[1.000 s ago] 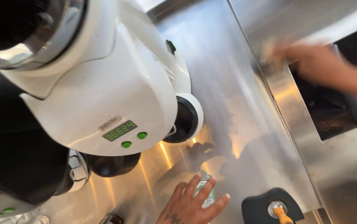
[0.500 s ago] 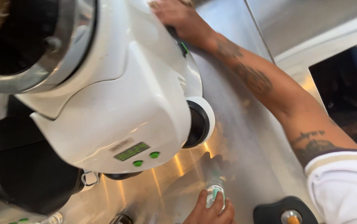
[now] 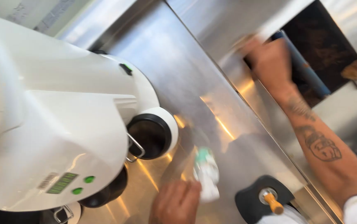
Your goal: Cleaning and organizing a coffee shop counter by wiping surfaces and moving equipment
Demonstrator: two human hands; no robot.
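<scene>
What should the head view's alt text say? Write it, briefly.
A left hand holds a small white-and-green object on a steel counter beside a white grinder, while the right hand reaches toward a dark bin.

Green screen [image 3: 62, 183], barcode label [image 3: 47, 181] on white grinder [image 3: 58, 124]

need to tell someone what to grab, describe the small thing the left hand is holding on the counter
Start at the big white grinder on the steel counter. Just right of its round black spout, the left hand grips a small white bottle with a green top, blurred. It is the only white and green item there.
</scene>
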